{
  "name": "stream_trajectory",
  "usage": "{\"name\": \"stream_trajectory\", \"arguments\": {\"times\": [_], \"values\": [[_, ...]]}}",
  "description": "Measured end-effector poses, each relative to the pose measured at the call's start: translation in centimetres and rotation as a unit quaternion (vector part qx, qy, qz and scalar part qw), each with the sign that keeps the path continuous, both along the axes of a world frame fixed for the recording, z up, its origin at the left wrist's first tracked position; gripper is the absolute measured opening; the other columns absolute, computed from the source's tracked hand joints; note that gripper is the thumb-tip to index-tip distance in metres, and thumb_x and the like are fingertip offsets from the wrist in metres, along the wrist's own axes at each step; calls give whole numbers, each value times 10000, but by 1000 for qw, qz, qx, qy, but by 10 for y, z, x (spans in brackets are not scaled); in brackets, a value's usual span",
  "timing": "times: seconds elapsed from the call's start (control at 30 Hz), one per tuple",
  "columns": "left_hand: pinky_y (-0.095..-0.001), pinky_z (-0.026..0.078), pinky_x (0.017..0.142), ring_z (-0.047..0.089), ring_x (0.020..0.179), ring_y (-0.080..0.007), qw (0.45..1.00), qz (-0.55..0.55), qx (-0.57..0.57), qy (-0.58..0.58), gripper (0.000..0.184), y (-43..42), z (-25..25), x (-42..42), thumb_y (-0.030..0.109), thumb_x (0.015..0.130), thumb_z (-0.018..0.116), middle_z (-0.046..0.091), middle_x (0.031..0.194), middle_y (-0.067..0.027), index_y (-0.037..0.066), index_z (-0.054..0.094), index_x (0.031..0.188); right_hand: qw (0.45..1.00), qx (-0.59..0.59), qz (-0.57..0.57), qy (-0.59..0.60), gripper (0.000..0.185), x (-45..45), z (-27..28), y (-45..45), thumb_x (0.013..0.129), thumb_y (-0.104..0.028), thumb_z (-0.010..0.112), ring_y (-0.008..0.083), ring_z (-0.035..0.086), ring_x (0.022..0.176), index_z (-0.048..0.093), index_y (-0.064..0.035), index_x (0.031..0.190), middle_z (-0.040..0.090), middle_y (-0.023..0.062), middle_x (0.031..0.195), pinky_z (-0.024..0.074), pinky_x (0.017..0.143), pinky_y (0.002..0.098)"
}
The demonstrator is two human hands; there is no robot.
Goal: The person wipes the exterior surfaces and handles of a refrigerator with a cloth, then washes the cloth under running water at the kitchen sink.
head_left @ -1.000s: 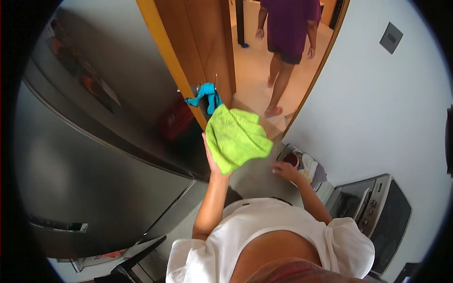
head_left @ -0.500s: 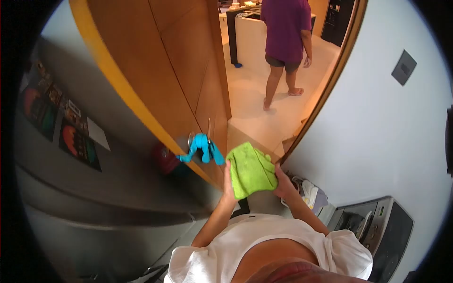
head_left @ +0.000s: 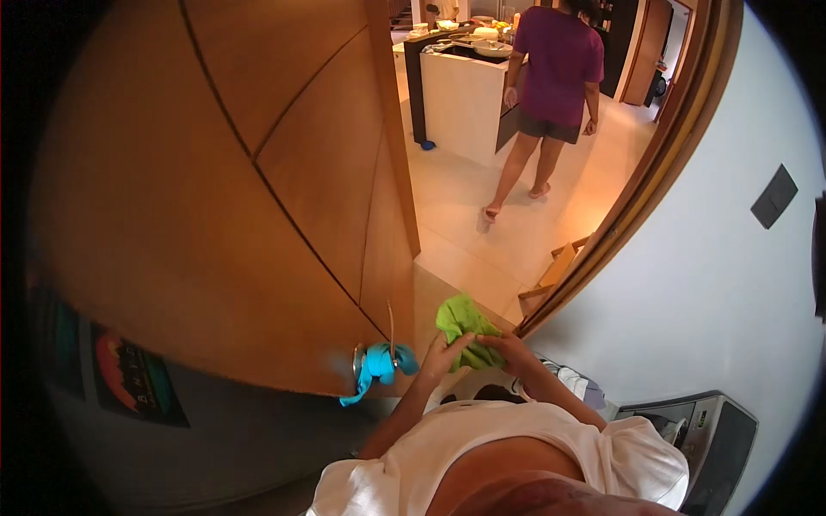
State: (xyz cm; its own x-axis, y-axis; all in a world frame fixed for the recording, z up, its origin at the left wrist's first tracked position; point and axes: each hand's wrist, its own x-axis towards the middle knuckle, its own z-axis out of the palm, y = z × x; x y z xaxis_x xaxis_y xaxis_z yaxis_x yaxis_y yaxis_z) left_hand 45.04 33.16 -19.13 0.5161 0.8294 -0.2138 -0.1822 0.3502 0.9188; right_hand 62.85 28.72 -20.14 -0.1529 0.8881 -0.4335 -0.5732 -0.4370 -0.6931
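Note:
A lime-green cloth (head_left: 465, 320) is bunched between my two hands in front of my body, low in the doorway. My left hand (head_left: 442, 354) grips its left side, fingers closed on the fabric. On the other side, my right hand (head_left: 509, 351) pinches the cloth, its thumb pointing inward. Both thumbs lie near the middle of the cloth. Left of my left hand, a blue cloth (head_left: 380, 368) is tied around the handle of the wooden door (head_left: 292, 189).
A person in a purple shirt (head_left: 557, 73) walks ahead beyond the doorway, near a kitchen counter (head_left: 460, 99). The door frame (head_left: 641, 181) and a white wall with a grey switch (head_left: 774, 196) are on my right. A washing machine (head_left: 723, 447) stands lower right.
The green cloth has gone from spread out to bunched, and my hands have come closer together. More of the door face shows. The person ahead has shifted right in view.

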Motion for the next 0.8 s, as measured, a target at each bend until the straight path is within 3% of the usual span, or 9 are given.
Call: {"name": "stream_trajectory", "arguments": {"times": [0.3, 0.43, 0.5, 0.53, 0.63, 0.67, 0.73, 0.77, 0.8], "values": [[-315, 493, 832, 601, 970, -174, 995, 81, 38, 42, 438, 37, -71, 3, 223, 903, 663, 629, 1095, -95, -36, 514, 1223, 995, 6, 73, 67, 398, 5, -23, 65, 886, -119, 636, 217, 644, 994, 519, -36, 1258, 626, 107, 1139, 547, 849, 355], [-366, 390, 1006, 453, 1235, -253, 983, 104, 119, 93, 681, 71, -56, 10, 182, 880, 676, 455, 1346, -175, -26, 303, 1411, 998, 8, 37, 59, 428, 26, -26, 124, 875, -79, 619, 220, 637, 1010, 500, -33, 1284, 619, 113, 1153, 532, 875, 349], [-388, 295, 1100, 320, 1364, -281, 952, 144, 202, 181, 814, 89, -22, 18, 160, 866, 682, 314, 1470, -199, -5, 175, 1481, 999, 20, 8, 41, 454, 40, -35, 155, 867, -38, 593, 221, 629, 1024, 483, -25, 1307, 614, 112, 1159, 523, 882, 354], [-408, 167, 1157, 154, 1434, -294, 968, 146, 144, 147, 916, 104, 16, 26, 134, 846, 687, 132, 1552, -186, 32, 63, 1509, 999, 36, -10, 34, 455, 51, -32, 171, 866, -42, 596, 224, 636, 994, 479, -19, 1306, 619, 111, 1140, 529, 861, 355], [-427, 175, 1157, 198, 1429, -314, 911, 221, 330, 113, 867, 144, 145, 60, 48, 807, 661, 160, 1561, -159, 55, 150, 1508, 997, 64, -51, 13, 463, 89, -25, 209, 865, -49, 600, 227, 646, 944, 467, -8, 1307, 623, 109, 1109, 538, 824, 355], [-433, 182, 1154, 210, 1427, -319, 869, 250, 417, 91, 870, 153, 185, 71, 38, 788, 655, 179, 1560, -151, 44, 161, 1504, 996, 69, -54, 12, 468, 104, -28, 220, 865, -48, 600, 227, 641, 952, 463, -8, 1312, 618, 109, 1115, 533, 830, 353], [-447, 254, 1124, 303, 1388, -341, 778, 337, 531, 12, 964, 172, 244, 82, 196, 721, 766, 226, 1540, -177, 44, 200, 1487, 995, 75, -64, 4, 472, 130, -26, 234, 868, -49, 597, 224, 630, 971, 456, -8, 1316, 608, 110, 1126, 525, 839, 350], [-472, 334, 1083, 347, 1344, -417, 684, 376, 624, 42, 993, 180, 273, 87, 352, 763, 763, 258, 1506, -247, 33, 168, 1491, 995, 73, -70, 0, 471, 141, -21, 238, 870, -51, 595, 222, 624, 982, 454, -8, 1317, 602, 110, 1131, 521, 844, 348], [-478, 348, 1073, 364, 1328, -415, 630, 377, 672, 95, 927, 183, 295, 78, 381, 787, 724, 287, 1484, -254, 34, 211, 1478, 995, 72, -75, -2, 470, 151, -18, 242, 872, -53, 593, 220, 617, 993, 452, -8, 1317, 597, 110, 1136, 518, 848, 347]]}}
